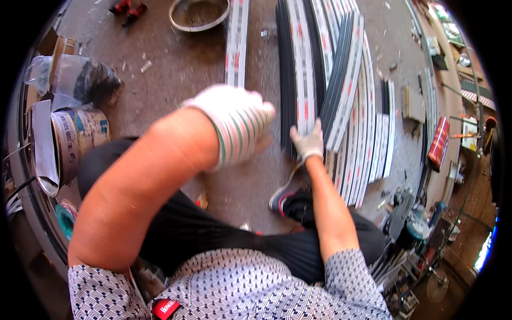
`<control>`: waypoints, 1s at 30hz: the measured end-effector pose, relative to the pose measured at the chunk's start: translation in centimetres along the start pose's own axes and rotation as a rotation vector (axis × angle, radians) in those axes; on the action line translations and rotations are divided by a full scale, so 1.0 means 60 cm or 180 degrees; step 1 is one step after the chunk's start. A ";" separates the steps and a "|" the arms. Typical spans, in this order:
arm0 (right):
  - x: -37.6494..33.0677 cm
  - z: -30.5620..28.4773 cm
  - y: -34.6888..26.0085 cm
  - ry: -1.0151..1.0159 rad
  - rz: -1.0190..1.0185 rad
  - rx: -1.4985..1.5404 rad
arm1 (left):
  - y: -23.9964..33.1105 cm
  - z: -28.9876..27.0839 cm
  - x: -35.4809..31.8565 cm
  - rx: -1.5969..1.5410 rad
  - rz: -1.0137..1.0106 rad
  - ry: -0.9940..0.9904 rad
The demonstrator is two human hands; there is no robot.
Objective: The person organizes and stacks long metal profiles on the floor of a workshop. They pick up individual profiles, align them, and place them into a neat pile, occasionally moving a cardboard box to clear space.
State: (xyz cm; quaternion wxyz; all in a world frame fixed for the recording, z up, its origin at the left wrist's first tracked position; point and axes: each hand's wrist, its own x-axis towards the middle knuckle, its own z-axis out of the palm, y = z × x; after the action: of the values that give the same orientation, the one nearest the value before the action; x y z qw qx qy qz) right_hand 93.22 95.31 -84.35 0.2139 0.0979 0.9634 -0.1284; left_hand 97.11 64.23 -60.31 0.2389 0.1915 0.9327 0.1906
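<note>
My left hand [234, 125], in a white glove with green and red stripes, is raised in front of me, slightly blurred. Its fingers look curled in, and whatever they may hold is hidden behind the hand. Beyond it, a single white profile strip [236, 53] with red marks runs away along the floor. My right hand [308, 144], also gloved, is at the near end of another long white profile strip [303, 80], with the thumb on one side and fingers on the other. Dark profile strips [287, 85] flank this one.
A dark strip bundle [341, 80] lies slantwise over more white strips [362, 128] at the right. A metal basin [198, 15] and red power tools [128, 10] are far off. Buckets [80, 133] and plastic bags [80, 80] stand left; a red can [439, 143] and tools [418, 229] lie right.
</note>
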 end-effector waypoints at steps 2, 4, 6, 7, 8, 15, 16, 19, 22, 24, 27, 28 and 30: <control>-0.027 0.036 -0.059 -0.0007 -0.0226 0.0147 | -0.002 -0.007 -0.040 -0.0040 -0.0208 0.0066; -0.031 0.026 -0.062 0.0049 -0.0085 0.0151 | -0.001 -0.002 -0.033 -0.0145 -0.0087 0.0088; -0.028 0.019 -0.058 0.0113 -0.0037 0.0155 | 0.001 0.008 -0.026 -0.0155 0.0029 0.0278; -0.030 0.021 -0.056 0.0130 -0.0052 0.0170 | 0.001 0.008 -0.029 -0.0164 0.0023 0.0279; -0.030 0.023 -0.057 0.0141 -0.0068 0.0186 | 0.000 0.006 -0.032 -0.0173 0.0013 0.0276; -0.018 0.027 -0.038 0.0238 -0.0178 0.0368 | 0.010 -0.014 -0.030 -0.0282 -0.0092 -0.0095; -0.019 0.026 -0.038 0.0229 -0.0181 0.0365 | 0.010 -0.014 -0.030 -0.0280 -0.0074 -0.0084; -0.026 0.027 -0.043 0.0231 -0.0167 0.0360 | 0.008 -0.011 -0.034 -0.0265 -0.0052 -0.0059; -0.030 0.038 -0.051 0.0320 -0.0218 0.0393 | 0.009 -0.016 -0.044 -0.0247 -0.0103 -0.0068; -0.032 0.031 -0.049 0.0410 -0.0235 0.0392 | 0.010 -0.017 -0.042 -0.0243 -0.0092 -0.0050; -0.039 0.011 -0.035 0.0627 -0.0224 0.0361 | 0.009 -0.007 -0.026 -0.0238 0.0023 -0.0013; -0.041 0.004 -0.035 0.0704 -0.0231 0.0343 | 0.011 -0.006 -0.023 -0.0202 0.0063 -0.0001; -0.047 -0.001 -0.041 0.0839 -0.0256 0.0325 | 0.011 -0.002 -0.026 -0.0152 0.0108 0.0150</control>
State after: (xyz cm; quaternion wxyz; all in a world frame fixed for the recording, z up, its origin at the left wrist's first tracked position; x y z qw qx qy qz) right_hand 95.13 92.60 -82.57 0.0749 0.0860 0.9785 -0.1718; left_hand 98.50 64.04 -59.34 0.2181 0.1970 0.9299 0.2214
